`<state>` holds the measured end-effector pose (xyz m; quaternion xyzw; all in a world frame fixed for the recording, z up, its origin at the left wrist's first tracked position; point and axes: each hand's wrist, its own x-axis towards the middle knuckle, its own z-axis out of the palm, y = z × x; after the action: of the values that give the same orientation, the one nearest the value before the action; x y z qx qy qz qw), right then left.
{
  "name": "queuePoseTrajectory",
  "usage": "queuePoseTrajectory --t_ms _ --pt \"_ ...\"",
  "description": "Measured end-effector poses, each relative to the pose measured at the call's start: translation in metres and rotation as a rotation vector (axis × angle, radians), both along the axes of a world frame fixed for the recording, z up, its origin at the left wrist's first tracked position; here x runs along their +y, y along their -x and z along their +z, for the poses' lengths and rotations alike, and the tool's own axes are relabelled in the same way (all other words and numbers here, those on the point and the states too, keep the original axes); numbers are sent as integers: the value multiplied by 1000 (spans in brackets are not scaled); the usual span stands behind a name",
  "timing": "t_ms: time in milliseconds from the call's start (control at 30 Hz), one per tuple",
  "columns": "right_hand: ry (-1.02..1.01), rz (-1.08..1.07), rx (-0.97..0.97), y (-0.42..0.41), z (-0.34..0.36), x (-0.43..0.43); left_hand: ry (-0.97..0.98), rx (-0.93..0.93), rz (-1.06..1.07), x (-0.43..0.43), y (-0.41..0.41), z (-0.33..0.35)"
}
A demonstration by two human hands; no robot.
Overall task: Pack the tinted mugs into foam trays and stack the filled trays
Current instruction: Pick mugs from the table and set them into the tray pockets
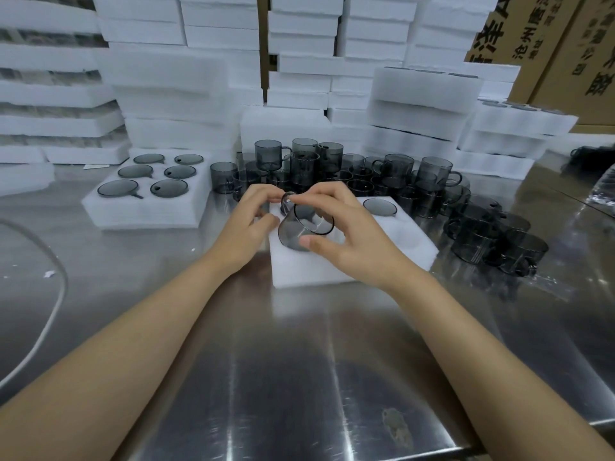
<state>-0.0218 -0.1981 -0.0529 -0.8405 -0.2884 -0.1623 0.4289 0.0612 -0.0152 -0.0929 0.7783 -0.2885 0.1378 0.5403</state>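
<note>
Steel table (299, 361): left hand (253, 221), right hand (349, 234) grip one mug (296, 232); six fill a tray (146, 214).

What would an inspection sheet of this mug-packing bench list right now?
Surface: steel table, shiny, with a dull smudge near the front edge.
Job's things: held mug tilted over the near foam tray, which has one seated mug; filled tray at left holds six; loose mugs crowd behind.
Clutter: white scraps at left.
Grippers: right hand grips the held mug's body; left hand fingers pinch at its handle.
Cables: white cable curves along the left edge.
Surroundings: foam tray stacks behind, cardboard boxes at back right.
</note>
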Motion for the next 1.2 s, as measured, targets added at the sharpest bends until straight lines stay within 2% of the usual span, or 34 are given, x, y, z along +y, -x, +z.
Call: queuePoseTrajectory --t_ms 133,233,367,567,633,667,767,833,900,967,1067,1200 --pt "126 46 -29 2 1 1 -7 -14 -20 1 -1 0" --pt "232 -23 7 0 1 0 -4 -15 -22 0 0 0" --pt "519 -165 -57 -1 -4 5 -21 -35 -14 0 1 0" --pt "890 -133 25 1 -4 -2 -13 -47 -9 0 -1 -2" --pt "845 -114 60 1 -2 -3 -30 -67 -8 0 -2 -3" --pt "739 -94 75 1 -2 -3 -36 -73 -10 0 -3 -4" --pt "153 -120 86 -2 5 -13 -34 -75 -16 1 -5 -6" --pt "-51 -338 -5 -9 10 -34 -32 -70 -15 1 -6 -6" --pt "-57 -579 -86 -19 11 -58 -32 -65 -8 1 -6 -6" --pt "-64 -718 -36 -31 10 -79 -35 -49 -10 1 -6 -6" --pt "54 -765 110 -50 8 -100 -46 -49 -2 1 -6 -6" --pt "200 -764 118 -76 15 -106 -86 -101 12 0 -6 -4"
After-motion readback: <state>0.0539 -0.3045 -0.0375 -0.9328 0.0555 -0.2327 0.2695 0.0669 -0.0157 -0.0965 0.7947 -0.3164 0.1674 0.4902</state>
